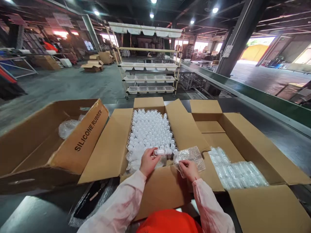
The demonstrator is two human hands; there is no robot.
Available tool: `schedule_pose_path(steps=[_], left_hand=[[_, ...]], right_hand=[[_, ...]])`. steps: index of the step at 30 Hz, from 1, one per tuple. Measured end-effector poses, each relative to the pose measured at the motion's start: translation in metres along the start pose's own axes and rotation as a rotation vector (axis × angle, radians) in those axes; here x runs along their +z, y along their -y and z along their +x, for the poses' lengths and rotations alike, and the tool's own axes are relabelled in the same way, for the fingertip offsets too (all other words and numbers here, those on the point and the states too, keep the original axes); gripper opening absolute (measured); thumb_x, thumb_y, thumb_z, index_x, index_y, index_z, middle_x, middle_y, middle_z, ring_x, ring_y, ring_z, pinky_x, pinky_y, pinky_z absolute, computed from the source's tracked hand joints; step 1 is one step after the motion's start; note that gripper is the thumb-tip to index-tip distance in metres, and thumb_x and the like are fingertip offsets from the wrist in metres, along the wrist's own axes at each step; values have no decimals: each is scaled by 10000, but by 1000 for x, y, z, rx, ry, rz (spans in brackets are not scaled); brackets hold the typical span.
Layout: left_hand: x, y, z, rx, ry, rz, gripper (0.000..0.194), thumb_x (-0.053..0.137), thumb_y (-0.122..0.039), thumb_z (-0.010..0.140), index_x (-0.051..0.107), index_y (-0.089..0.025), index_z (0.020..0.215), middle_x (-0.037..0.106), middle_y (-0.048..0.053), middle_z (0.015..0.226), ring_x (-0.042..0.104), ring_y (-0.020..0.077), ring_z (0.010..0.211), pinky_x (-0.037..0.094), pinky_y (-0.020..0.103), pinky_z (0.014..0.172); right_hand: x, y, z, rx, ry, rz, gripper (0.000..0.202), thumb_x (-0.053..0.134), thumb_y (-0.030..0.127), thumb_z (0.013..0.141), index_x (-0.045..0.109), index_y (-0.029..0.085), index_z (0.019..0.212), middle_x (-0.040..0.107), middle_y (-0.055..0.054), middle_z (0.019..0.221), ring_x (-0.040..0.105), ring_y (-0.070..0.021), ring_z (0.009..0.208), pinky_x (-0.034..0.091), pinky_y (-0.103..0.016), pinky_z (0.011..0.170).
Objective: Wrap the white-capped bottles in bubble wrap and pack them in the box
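Observation:
My left hand [148, 161] is closed around the end of a clear bottle with a white cap [162, 151], held lying sideways over the middle carton's near edge. A clear bubble-wrap bag [193, 157] is pinched in my right hand [189, 170], its mouth beside the bottle's end. Beneath and beyond my hands, the middle cardboard carton [155, 103] holds many similar bottles [152, 129] standing close together. Bubble wrap [134, 160] lies over the carton's near left corner. The right carton [257, 142] contains rows of bubble-wrapped bottles [238, 171] along its near side.
To the left, a carton marked SILICONE RUBBER [89, 132] has some bubble wrap [68, 127] inside. A black item in clear plastic [92, 197] lies near me on the table. Farther off stand a wheeled rack [148, 66] with white trays and a long conveyor [243, 94].

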State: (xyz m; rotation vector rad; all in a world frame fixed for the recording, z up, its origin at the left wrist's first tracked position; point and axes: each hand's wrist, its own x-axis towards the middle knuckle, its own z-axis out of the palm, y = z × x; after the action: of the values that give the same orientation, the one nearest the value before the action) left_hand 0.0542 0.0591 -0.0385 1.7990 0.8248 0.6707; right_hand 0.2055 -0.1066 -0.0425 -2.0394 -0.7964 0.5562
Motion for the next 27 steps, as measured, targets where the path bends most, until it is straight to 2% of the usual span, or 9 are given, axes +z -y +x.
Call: schedule_pose_path(steps=[2,4,7,10,13,18,21,24,27], left_hand=[[-12,-7,-16,-58,-24,-337,478,711,-381,659,592,-173,1073,610,60,970,600,180,879,488,279,772],[-14,-10,-33,-130,37,-506,540,764,-380,601,603,-165,1070,645,47,919,612,171,845,492,284,781],[-8,-8,-52,-198,28,-431,527,799,-348,540,660,-144,1006,658,40,866,584,136,704,495,264,692],[-2,-1,-63,-197,-38,-296,467,796,-314,528,698,-149,954,647,20,786,519,110,598,463,251,598],[3,5,-68,-162,7,-256,417,795,-295,535,714,-151,917,589,-20,622,469,98,547,405,231,540],[14,15,-71,-461,76,-549,649,795,-496,509,657,-126,1025,585,-29,618,375,45,437,268,187,406],[15,17,-72,-495,187,-625,619,765,-536,567,657,-122,1014,615,-13,658,327,16,394,206,175,370],[12,14,-72,-440,223,-693,558,825,-452,532,658,-139,963,666,14,795,499,43,524,348,159,453],[6,9,-69,-476,235,-844,520,854,-382,519,623,-162,930,664,17,882,618,119,764,490,225,684]], right_hand=[[7,-3,0,1,23,29,330,536,405,727,751,158,771,737,-89,757,657,-265,715,495,-366,661],[13,-6,-1,-9,41,49,316,546,398,723,751,159,748,732,-80,711,657,-258,685,502,-353,630],[18,-7,-3,-33,2,51,284,532,361,723,749,178,743,729,-67,701,656,-257,687,513,-359,642],[20,-5,-9,-70,-112,25,339,473,374,767,743,189,857,730,-91,847,650,-273,814,507,-408,759],[24,4,-21,-143,-166,-11,358,466,396,796,731,190,921,707,-109,876,626,-270,837,484,-425,802],[38,24,-42,-312,-114,-63,288,479,359,841,730,238,914,686,-83,782,619,-222,732,486,-363,720],[45,31,-51,-394,-108,-59,286,462,349,872,719,238,935,677,-83,756,621,-211,700,488,-348,670],[46,36,-55,-396,-102,63,255,483,359,871,703,242,925,680,-73,773,623,-212,724,498,-362,696],[48,37,-58,-294,-80,242,259,503,433,864,676,249,922,670,-64,792,611,-209,704,508,-369,677]])
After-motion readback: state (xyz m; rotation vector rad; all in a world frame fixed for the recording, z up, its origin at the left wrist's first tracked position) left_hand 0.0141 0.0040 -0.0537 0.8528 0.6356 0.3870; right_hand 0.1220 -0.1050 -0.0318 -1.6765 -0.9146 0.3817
